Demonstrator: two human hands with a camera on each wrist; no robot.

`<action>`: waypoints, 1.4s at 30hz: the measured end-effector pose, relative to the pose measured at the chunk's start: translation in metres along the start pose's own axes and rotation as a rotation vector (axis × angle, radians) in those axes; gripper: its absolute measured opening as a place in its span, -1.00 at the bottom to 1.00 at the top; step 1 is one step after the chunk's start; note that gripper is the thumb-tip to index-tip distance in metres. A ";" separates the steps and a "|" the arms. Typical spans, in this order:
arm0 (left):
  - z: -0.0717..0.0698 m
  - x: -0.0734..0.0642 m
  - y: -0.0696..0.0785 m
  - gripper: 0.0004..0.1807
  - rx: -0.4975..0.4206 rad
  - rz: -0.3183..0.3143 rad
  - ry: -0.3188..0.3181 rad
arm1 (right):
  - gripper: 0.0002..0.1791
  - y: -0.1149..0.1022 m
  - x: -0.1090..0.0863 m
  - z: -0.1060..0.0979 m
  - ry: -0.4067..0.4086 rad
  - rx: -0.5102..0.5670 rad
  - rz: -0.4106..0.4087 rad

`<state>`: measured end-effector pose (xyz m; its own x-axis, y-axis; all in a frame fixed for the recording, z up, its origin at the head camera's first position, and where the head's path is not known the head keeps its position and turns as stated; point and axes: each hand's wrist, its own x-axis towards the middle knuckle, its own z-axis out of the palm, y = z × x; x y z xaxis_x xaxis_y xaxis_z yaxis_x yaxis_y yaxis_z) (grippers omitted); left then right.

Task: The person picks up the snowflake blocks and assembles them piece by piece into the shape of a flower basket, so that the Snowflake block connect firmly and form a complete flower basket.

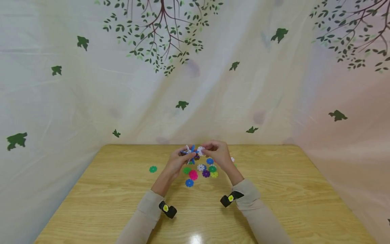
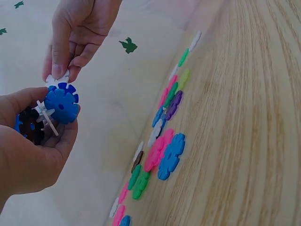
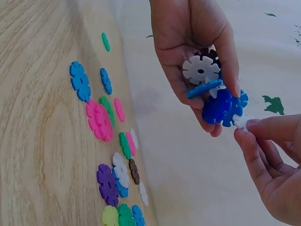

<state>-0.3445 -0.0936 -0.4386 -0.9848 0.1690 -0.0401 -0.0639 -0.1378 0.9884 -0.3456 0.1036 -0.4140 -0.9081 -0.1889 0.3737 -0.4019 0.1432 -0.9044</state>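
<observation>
In my left hand (image 1: 176,162) I hold a cluster of interlocked snowflake discs (image 3: 221,106), blue, white and dark brown or black, joined at angles to one another. My left thumb and fingers grip it from the side, above the table. The right hand (image 1: 218,154) pinches a white snowflake disc (image 1: 200,150) between thumb and fingertips, at the edge of the cluster's blue discs (image 2: 62,104). In the left wrist view the white disc meets a blue disc's rim, partly covered by the right fingertips.
Loose snowflake discs lie on the wooden table (image 1: 122,203) below the hands: pink (image 1: 193,175), purple (image 1: 206,173), blue (image 1: 189,183), yellow (image 1: 214,174) and others. A green disc (image 1: 153,169) sits apart at the left. A printed cloth (image 1: 146,112) hangs behind the table.
</observation>
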 end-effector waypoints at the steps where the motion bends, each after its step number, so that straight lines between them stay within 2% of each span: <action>1: 0.000 0.000 0.000 -0.56 -0.003 0.002 0.002 | -0.84 0.001 0.000 0.001 0.001 0.000 -0.009; 6: 0.001 -0.004 0.000 -0.64 -0.014 0.010 -0.005 | -0.86 0.005 -0.002 0.003 -0.014 0.005 -0.030; 13: 0.005 -0.007 0.001 -0.58 -0.035 0.006 0.024 | -0.85 0.003 -0.002 0.002 -0.026 0.013 0.010; 20: 0.007 -0.006 0.000 -0.58 -0.166 0.028 0.080 | -0.79 0.005 0.000 0.006 -0.001 0.027 0.005; 24: 0.007 -0.006 0.000 -0.52 -0.227 0.048 0.102 | -0.76 0.002 0.000 0.008 -0.020 0.038 0.023; 28: 0.008 -0.005 0.000 -0.58 -0.230 0.035 0.089 | -0.74 -0.001 -0.001 0.004 -0.078 0.013 0.047; 33: 0.006 -0.003 -0.001 -0.70 -0.237 0.011 0.074 | -0.68 0.000 -0.002 -0.009 -0.185 -0.095 0.065; 37: 0.004 -0.004 -0.001 -0.57 -0.233 0.006 0.074 | -0.70 0.007 -0.005 -0.021 -0.275 -0.199 0.090; 42: 0.002 -0.007 0.000 -0.47 -0.222 0.002 0.044 | -0.74 0.021 -0.008 -0.034 -0.382 -0.314 0.107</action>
<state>-0.3377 -0.0932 -0.4378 -0.9907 0.1267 -0.0491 -0.0911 -0.3508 0.9320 -0.3510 0.1409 -0.4290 -0.8618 -0.4909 0.1275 -0.3783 0.4549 -0.8062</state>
